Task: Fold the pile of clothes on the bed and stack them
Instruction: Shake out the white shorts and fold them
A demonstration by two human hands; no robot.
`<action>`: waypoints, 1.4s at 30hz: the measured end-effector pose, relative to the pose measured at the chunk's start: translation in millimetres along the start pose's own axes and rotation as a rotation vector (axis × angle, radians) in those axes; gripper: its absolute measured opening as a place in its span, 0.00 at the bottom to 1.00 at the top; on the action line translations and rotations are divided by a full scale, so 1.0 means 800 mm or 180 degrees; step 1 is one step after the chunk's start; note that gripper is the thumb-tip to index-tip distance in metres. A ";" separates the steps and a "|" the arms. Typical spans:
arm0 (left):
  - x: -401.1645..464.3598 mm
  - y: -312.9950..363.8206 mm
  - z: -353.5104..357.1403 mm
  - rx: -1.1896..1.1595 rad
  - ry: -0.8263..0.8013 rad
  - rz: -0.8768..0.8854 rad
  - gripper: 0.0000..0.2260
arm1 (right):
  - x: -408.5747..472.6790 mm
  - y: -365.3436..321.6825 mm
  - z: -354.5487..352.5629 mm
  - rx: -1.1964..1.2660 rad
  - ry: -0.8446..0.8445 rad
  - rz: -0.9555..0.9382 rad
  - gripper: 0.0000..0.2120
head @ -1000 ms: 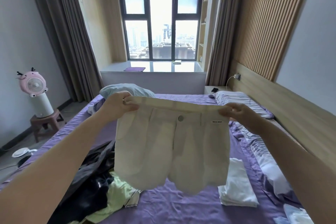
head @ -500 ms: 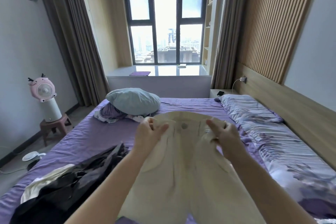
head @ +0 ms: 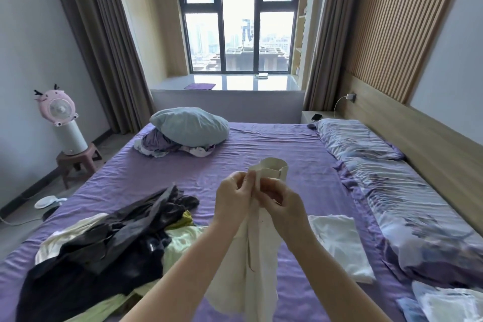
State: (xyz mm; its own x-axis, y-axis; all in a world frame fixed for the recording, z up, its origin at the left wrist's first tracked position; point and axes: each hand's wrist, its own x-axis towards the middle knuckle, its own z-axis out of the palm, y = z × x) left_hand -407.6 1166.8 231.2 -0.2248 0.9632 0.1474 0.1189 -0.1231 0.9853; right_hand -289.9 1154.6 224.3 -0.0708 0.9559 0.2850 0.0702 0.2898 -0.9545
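Cream shorts (head: 257, 256) folded lengthwise, held up over the middle of the purple bed (head: 274, 146); lower hems partly hidden behind the forearms. Left hand (head: 232, 201) and right hand (head: 281, 202) close together, both pinching the waistband. Unfolded pile of dark and pale-green clothes (head: 104, 248) near the bed's left edge, cut off below. Folded white garment (head: 342, 246) toward the right.
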 end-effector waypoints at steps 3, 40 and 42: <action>-0.002 0.009 -0.001 -0.0140 -0.0394 -0.0240 0.17 | 0.001 0.002 -0.006 0.0386 -0.0304 0.0008 0.17; 0.077 0.075 -0.089 0.2790 -0.0602 0.1239 0.26 | 0.049 0.019 -0.067 -0.0623 -0.1248 0.0289 0.03; 0.074 0.077 -0.078 0.3549 -0.0959 0.2054 0.39 | 0.057 0.011 -0.057 -0.0856 -0.1410 0.0144 0.02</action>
State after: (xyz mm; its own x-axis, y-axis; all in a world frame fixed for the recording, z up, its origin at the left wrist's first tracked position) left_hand -474.0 1201.6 305.7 0.3769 0.8392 0.3921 0.8818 -0.4547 0.1255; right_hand -247.3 1202.8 232.8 -0.4720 0.8728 0.1238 0.3321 0.3062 -0.8922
